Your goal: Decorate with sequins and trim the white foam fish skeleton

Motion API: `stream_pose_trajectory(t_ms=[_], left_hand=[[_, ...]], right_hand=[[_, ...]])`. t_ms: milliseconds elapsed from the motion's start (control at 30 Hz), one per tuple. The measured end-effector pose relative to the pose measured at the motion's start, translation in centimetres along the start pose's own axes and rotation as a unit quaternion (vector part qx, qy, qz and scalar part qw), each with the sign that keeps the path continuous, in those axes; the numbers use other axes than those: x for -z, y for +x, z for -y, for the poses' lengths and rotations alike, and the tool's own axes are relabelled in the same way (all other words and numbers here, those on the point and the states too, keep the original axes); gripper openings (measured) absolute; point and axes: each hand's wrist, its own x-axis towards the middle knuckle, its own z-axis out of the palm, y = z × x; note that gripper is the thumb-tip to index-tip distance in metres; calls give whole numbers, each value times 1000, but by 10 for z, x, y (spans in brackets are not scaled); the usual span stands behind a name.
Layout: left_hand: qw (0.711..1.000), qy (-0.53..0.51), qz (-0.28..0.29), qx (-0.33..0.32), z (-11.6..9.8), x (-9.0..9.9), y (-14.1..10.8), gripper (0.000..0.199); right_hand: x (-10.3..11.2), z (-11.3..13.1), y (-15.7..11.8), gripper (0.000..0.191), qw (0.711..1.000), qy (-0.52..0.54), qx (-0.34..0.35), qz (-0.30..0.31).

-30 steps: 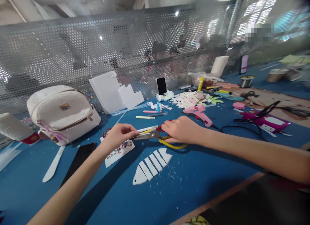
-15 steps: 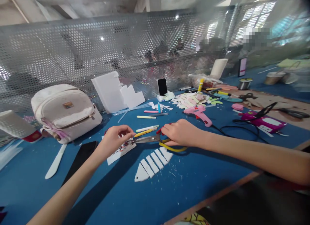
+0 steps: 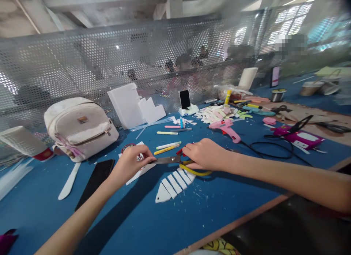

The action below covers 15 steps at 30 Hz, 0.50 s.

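My right hand (image 3: 204,154) grips scissors (image 3: 167,160) by their yellow and red handles, blades pointing left. At the blade tips is my left hand (image 3: 135,160), thumb and fingers pinched together; what lies between them is too small or hidden to name. Below the left hand lies a white paper (image 3: 141,173) with small dark and reddish bits, partly covered. A round dark red patterned thing (image 3: 127,148) shows behind that hand. Under the scissors rests a white fish-like shape cut into strips (image 3: 173,185), with a dark eye dot on its pointed end piece.
Several markers (image 3: 166,150) lie beyond the scissors. A pink glue gun (image 3: 226,128) with a black cord sits at right, near piled paper strips (image 3: 212,114). At left are a white backpack (image 3: 82,130), a dark phone (image 3: 94,183), a white plastic knife (image 3: 70,182) and stacked cups (image 3: 24,143).
The view has shifted slightly, so the table things appear a little further right. The scissors' blades look closer together, and my left fingertips stay at their tips.
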Motion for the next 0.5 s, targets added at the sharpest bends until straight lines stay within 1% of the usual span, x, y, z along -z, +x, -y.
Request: stream_pose_trajectory(t_ms=[133, 200, 233, 267, 300, 333, 400, 433, 467, 500], left_hand=[[990, 100, -56, -77, -5, 1, -9, 23], [989, 91, -66, -99, -11, 4, -13, 21], [990, 70, -57, -105, -15, 7, -16, 20], [993, 43, -29, -108, -20, 9, -19, 20], [994, 13, 15, -110, -26, 12, -24, 21], [991, -6, 80, -108, -31, 14, -31, 22], [965, -24, 228, -130, -40, 14, -52, 23], [950, -27, 277, -140, -40, 12, -66, 22], [943, -18, 301, -142, -38, 8, -82, 21], [941, 1, 310, -138, -32, 2, -99, 22]], right_hand=[[2, 2, -1, 44, 1000, 8, -9, 10], [2, -1, -1, 43, 1000, 10, -17, 13], [2, -3, -1, 42, 1000, 12, -24, 15], [1, -7, -2, 41, 999, 15, -34, 16], [0, -12, -2, 41, 999, 19, -48, 18], [-1, -17, -2, 41, 998, 21, -63, 21], [-3, -29, -3, 42, 995, 19, -97, 27], [-4, -35, -4, 42, 993, 14, -114, 30], [-6, -42, -5, 42, 991, 7, -129, 32], [-8, -49, -6, 41, 989, 0, -144, 34]])
